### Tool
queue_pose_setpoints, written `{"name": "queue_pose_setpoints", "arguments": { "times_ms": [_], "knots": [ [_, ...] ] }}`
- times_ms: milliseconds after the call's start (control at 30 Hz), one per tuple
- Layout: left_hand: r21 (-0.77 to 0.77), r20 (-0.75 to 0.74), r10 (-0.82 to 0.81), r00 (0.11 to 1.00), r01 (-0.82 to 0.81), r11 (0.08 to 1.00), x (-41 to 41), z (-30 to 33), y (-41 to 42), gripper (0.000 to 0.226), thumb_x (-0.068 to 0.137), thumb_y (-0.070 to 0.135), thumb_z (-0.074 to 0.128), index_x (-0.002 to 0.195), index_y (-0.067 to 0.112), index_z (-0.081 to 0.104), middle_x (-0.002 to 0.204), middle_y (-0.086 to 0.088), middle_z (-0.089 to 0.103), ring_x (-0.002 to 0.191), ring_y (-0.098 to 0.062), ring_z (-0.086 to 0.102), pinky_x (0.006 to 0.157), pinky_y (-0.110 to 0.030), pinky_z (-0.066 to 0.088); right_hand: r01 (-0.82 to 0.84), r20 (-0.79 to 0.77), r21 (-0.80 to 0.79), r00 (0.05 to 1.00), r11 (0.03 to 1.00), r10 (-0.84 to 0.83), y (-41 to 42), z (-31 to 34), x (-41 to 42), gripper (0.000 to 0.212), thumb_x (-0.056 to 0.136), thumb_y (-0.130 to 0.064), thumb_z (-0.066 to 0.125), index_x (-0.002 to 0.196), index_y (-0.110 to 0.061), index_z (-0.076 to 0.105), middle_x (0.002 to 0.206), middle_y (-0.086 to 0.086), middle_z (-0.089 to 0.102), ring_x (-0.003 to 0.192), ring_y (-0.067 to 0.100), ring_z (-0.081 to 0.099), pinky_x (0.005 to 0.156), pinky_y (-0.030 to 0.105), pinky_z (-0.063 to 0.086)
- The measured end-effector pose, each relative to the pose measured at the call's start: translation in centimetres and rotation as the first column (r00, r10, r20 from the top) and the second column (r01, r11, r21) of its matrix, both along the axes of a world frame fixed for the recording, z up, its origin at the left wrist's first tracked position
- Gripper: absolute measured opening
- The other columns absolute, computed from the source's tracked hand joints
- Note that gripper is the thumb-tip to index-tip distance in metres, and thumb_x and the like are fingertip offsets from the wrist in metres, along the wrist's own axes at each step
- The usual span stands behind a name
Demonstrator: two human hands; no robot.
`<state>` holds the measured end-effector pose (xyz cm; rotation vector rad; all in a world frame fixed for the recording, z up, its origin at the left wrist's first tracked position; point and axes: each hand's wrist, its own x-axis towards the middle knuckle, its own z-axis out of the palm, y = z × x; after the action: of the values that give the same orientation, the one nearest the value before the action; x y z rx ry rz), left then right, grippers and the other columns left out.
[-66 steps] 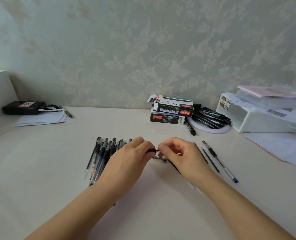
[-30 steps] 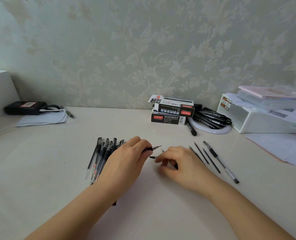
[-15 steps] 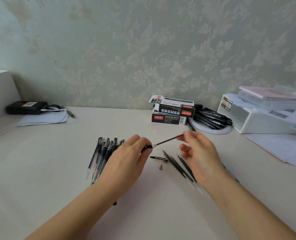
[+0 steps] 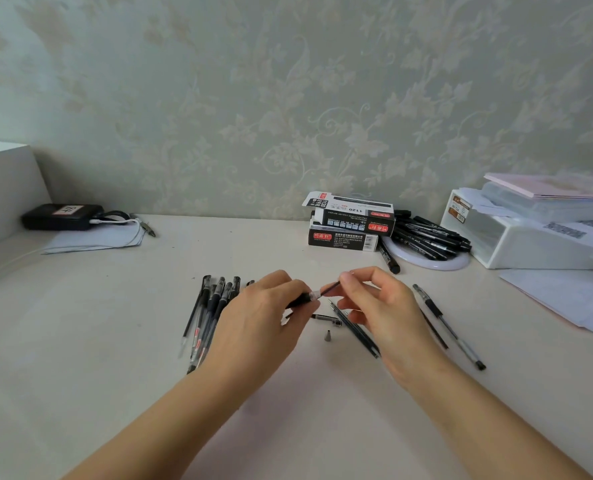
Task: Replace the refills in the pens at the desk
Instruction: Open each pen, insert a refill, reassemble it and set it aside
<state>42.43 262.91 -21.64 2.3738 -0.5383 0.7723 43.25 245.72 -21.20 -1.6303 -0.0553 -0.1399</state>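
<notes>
The left hand (image 4: 253, 327) is holding a pen barrel (image 4: 300, 299) above the table (image 4: 80, 341), its fingers curled round the dark body so the grip is clamped on it, with the open white-ringed end pointing right. The right hand (image 4: 378, 310) is pinching a thin dark refill (image 4: 329, 289) between thumb and forefinger, its grip closed on the rod, and the refill's lower end is sitting at the mouth of the barrel.

Taking the pen barrel as the landmark: just below it on the table are lying a small grey metal tip (image 4: 327, 336) and a short dark pen piece (image 4: 326, 319). Below and to the right, loose refills (image 4: 355, 329) are lying partly under the right hand. To the left, a bunch of pens (image 4: 212, 306) is lying side by side, partly hidden by the left hand. Further right, a single whole pen (image 4: 447, 327) is lying at a slant. Behind the barrel, near the wall, two stacked refill boxes (image 4: 348, 226) are sitting, with a heap of black pens (image 4: 430, 237) on a white round plate (image 4: 426, 263) just to their right.
</notes>
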Motion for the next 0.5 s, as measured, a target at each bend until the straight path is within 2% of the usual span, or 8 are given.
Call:
{"name": "queue_pose_setpoints", "arguments": {
  "times_ms": [67,133,200,267,367,433,500],
  "knots": [
    [-0.038,0.026,0.114,0.993,-0.113,0.993,0.5,0.4,1.1,0.016,0.09,0.032,0.064,0.081,0.02,0.068,0.08,0.009,0.053,0.061,-0.017,0.051,0.054,-0.031,0.045,0.03,0.047,-0.041,0.998,0.999,-0.028,-0.3,0.2,0.0,0.017,0.092,-0.034,0.063,0.097,-0.018,0.065,0.088,-0.009,0.076,0.067,-0.002,0.063,0.062,0.013,0.05],
    [-0.07,-0.017,0.315,0.949,-0.316,0.946,1.5,0.8,3.4,0.018,0.09,0.032,0.063,0.079,0.019,0.067,0.078,0.006,0.054,0.064,-0.019,0.051,0.055,-0.029,0.04,0.097,0.09,-0.127,0.992,0.987,-0.085,-1.0,0.2,0.4,0.014,0.091,-0.034,0.065,0.095,-0.02,0.065,0.086,-0.011,0.076,0.065,-0.005,0.062,0.059,0.009,0.047],
    [-0.02,-0.108,0.507,0.855,-0.512,0.859,2.6,0.9,6.4,0.022,0.089,0.033,0.06,0.075,0.017,0.065,0.073,0.001,0.057,0.066,-0.025,0.051,0.055,-0.029,0.036,0.159,0.11,-0.244,0.985,0.957,-0.136,-1.8,0.1,0.9,0.008,0.092,-0.03,0.065,0.093,-0.023,0.065,0.082,-0.012,0.075,0.064,-0.006,0.061,0.06,0.01,0.047],
    [0.048,-0.193,0.616,0.764,-0.62,0.783,3.2,0.7,8.9,0.024,0.088,0.032,0.06,0.07,0.015,0.06,0.066,-0.004,0.056,0.065,-0.03,0.05,0.053,-0.028,0.034,0.207,0.116,-0.371,0.977,0.905,-0.176,-2.5,-0.1,1.2,0.006,0.091,-0.029,0.067,0.089,-0.025,0.064,0.077,-0.011,0.073,0.061,-0.004,0.061,0.058,0.011,0.044],
    [0.153,-0.323,0.652,0.686,-0.642,0.751,3.8,-0.1,10.6,0.018,0.087,0.03,0.061,0.077,0.016,0.063,0.071,-0.007,0.058,0.069,-0.033,0.053,0.058,-0.029,0.039,0.256,0.152,-0.609,0.967,0.75,-0.206,-3.2,-0.6,1.3,0.012,0.083,-0.031,0.075,0.08,-0.025,0.065,0.07,-0.009,0.068,0.061,0.0,0.059,0.057,0.016,0.042],
    [0.208,-0.38,0.653,0.655,-0.628,0.75,4.0,-0.5,10.9,0.012,0.086,0.028,0.06,0.085,0.017,0.065,0.078,-0.007,0.061,0.074,-0.032,0.055,0.061,-0.03,0.041,0.248,0.163,-0.701,0.968,0.668,-0.189,-3.4,-0.9,1.2,0.017,0.077,-0.035,0.078,0.074,-0.025,0.065,0.064,-0.009,0.064,0.064,0.002,0.059,0.062,0.023,0.048],
    [0.238,-0.412,0.651,0.637,-0.615,0.752,4.1,-0.8,10.9,0.009,0.085,0.025,0.059,0.089,0.019,0.065,0.082,-0.006,0.061,0.077,-0.031,0.056,0.062,-0.029,0.041,0.205,0.135,-0.749,0.978,0.63,-0.158,-3.4,-1.1,1.1,0.023,0.074,-0.042,0.079,0.072,-0.026,0.063,0.061,-0.009,0.062,0.064,0.003,0.059,0.062,0.026,0.05]
  ]
}}
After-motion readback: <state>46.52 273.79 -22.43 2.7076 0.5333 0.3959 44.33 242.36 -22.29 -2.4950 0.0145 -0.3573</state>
